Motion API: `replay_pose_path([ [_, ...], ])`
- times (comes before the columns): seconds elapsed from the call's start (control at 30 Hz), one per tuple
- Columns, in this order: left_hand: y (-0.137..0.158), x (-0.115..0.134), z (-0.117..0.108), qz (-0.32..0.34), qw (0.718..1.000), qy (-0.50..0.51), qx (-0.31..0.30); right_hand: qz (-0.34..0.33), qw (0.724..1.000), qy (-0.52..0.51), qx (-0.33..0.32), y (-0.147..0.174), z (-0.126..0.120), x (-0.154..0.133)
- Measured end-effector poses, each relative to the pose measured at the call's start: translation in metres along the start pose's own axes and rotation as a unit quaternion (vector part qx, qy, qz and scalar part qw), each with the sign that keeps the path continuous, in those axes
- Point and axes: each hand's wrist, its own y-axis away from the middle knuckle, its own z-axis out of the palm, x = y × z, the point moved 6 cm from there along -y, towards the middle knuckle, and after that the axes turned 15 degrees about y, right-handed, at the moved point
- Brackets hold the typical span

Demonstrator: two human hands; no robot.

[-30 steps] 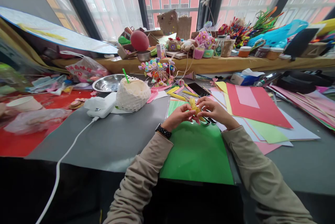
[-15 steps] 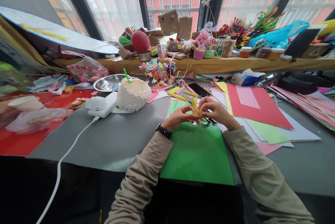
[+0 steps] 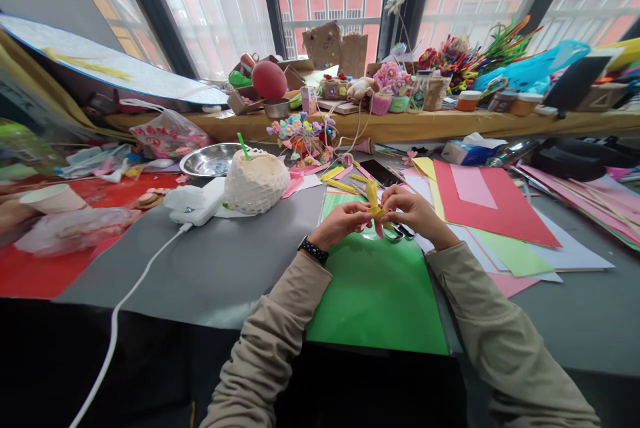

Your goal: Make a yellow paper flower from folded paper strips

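Observation:
Between my two hands, above the far part of a green sheet (image 3: 380, 295), is a small folded yellow paper piece (image 3: 373, 196) with pink paper at its lower end. My left hand (image 3: 345, 223), with a dark watch band at the wrist, pinches it from the left. My right hand (image 3: 411, 211) pinches it from the right, fingers bent. Scissors (image 3: 395, 233) lie just under my right hand, partly hidden by it. Behind my hands lie yellow paper strips (image 3: 342, 186), pink strips and a dark phone (image 3: 381, 173).
A coconut in white foam netting (image 3: 256, 181) with a green straw stands left, beside a white power bank (image 3: 200, 205) with a cable and a metal plate (image 3: 210, 160). Red card (image 3: 495, 201) and other coloured sheets lie right. Another person's hand (image 3: 15, 215) is at far left.
My fingers have shifted slightly around the yellow paper piece, which has turned a little. More pink paper shows below it. Both hands stay in about the same place.

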Motion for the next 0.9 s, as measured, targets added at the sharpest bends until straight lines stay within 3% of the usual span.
replay_pose_path([
  [0.43,0.005,0.0,0.004,-0.054,0.998,0.011,-0.025,0.001,0.999,-0.041,-0.003,0.0,0.003,0.005],
  [0.7,0.003,-0.001,0.003,-0.039,0.997,0.06,-0.009,0.046,0.999,-0.028,0.002,-0.001,0.007,0.012],
  [0.9,0.004,-0.001,0.007,-0.013,0.999,-0.032,-0.037,0.073,0.997,-0.012,0.036,-0.001,0.004,0.017],
])
